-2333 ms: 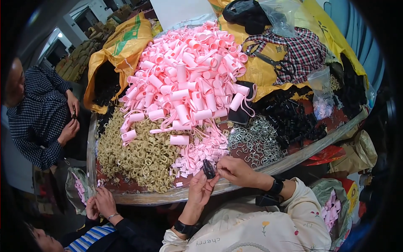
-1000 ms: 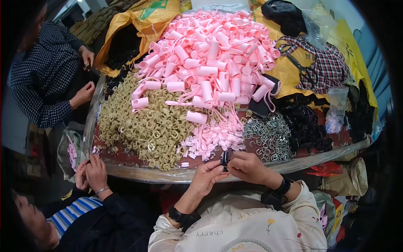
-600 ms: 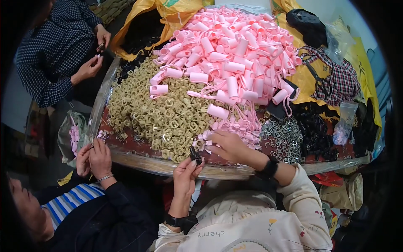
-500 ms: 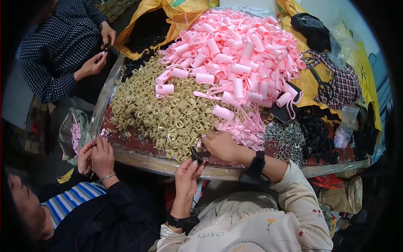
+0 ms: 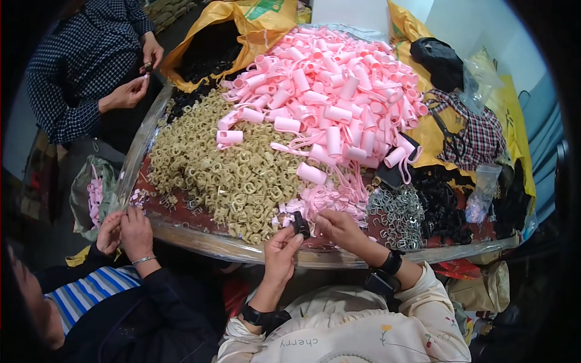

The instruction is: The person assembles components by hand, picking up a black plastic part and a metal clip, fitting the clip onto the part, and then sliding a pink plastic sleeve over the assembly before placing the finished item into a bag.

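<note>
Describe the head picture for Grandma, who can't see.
A person's left fingers hold a black part at a table, right fingers close by. Beyond: pink tubes, tan rings and metal bits in piles; at left, two others.

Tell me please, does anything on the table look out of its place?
Slightly: a pink cylinder lies on the heap of small tan parts, at the fringe of the pink pile, so the sorted heaps mix. No damage is visible.

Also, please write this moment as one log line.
left hand: holds black part | right hand: close beside it, grip unclear | nearby: small pink pieces, metal loops
</note>
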Tool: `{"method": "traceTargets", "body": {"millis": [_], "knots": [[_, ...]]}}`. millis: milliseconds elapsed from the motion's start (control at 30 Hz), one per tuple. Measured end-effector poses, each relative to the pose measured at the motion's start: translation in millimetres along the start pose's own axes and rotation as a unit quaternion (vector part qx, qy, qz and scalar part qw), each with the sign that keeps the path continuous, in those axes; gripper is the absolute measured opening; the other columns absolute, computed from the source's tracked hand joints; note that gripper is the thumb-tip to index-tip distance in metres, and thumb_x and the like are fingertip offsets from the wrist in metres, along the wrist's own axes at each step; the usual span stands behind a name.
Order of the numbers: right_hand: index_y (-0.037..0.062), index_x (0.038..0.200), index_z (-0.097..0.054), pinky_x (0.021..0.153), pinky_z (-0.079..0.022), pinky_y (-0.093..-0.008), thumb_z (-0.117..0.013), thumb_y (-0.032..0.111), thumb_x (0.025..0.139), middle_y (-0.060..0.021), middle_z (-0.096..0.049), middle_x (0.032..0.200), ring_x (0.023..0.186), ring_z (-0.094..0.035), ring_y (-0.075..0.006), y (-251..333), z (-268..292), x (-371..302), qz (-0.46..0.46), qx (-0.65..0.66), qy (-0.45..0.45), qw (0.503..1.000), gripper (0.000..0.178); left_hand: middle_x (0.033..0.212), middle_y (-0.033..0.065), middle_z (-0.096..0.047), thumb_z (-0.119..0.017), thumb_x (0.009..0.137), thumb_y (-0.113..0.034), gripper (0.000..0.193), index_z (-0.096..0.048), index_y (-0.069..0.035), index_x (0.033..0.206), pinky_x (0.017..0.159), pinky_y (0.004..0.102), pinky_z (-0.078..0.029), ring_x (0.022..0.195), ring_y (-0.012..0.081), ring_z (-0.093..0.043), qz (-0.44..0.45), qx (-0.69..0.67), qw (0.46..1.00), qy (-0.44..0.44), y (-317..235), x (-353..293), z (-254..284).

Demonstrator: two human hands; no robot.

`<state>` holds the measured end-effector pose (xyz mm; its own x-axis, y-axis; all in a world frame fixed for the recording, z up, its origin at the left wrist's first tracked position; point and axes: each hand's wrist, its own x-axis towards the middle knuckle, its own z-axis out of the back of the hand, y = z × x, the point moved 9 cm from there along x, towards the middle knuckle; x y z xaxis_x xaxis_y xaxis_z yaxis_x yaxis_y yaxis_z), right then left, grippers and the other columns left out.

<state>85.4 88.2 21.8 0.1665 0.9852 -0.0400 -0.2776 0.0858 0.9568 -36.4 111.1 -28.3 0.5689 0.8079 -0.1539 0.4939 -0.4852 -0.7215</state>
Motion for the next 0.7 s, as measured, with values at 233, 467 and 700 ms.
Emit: {"method": "traceTargets", "body": {"millis": [233,467,700], "knots": [[0.0058,0.080,-0.052,0.044,-0.034,-0.0181,-0.051,0.022,0.084,0.0016,-0.050,0.064,0.051,-0.043,-0.0045,-55,-6,-33,-0.247,0.371,0.060,0.893,0.016,0.091,0.0085,-0.059,-0.056,0.075,-0.001,0.030,-0.051,0.006,0.103,0.073,0.0204,-0.043,0.083,0.0114,-0.055,0.007,0.101,0.988,0.113,9,-6,-40],[0.0052,0.078,-0.050,0.045,-0.033,-0.0162,-0.052,0.019,0.083,0.0012,-0.048,0.064,0.052,-0.041,-0.0032,-33,25,-39,-0.153,0.383,0.022,0.911,0.015,0.098,0.0112,-0.057,-0.053,0.076,0.004,0.031,-0.049,0.005,0.107,0.077,0.0249,-0.046,0.088,0.0166,-0.056,0.090,0.011,0.992,0.089,27,0,-40],[0.0009,0.078,-0.050,0.048,-0.036,-0.0205,-0.054,0.009,0.080,-0.0005,-0.047,0.064,0.053,-0.043,-0.0068,24,42,-34,0.092,0.090,0.023,0.991,0.009,0.095,0.0115,-0.057,-0.052,0.078,0.002,0.027,-0.050,0.004,0.104,0.071,0.0239,-0.051,0.083,0.0188,-0.059,0.177,-0.059,0.980,0.076,36,-2,-42]]}}
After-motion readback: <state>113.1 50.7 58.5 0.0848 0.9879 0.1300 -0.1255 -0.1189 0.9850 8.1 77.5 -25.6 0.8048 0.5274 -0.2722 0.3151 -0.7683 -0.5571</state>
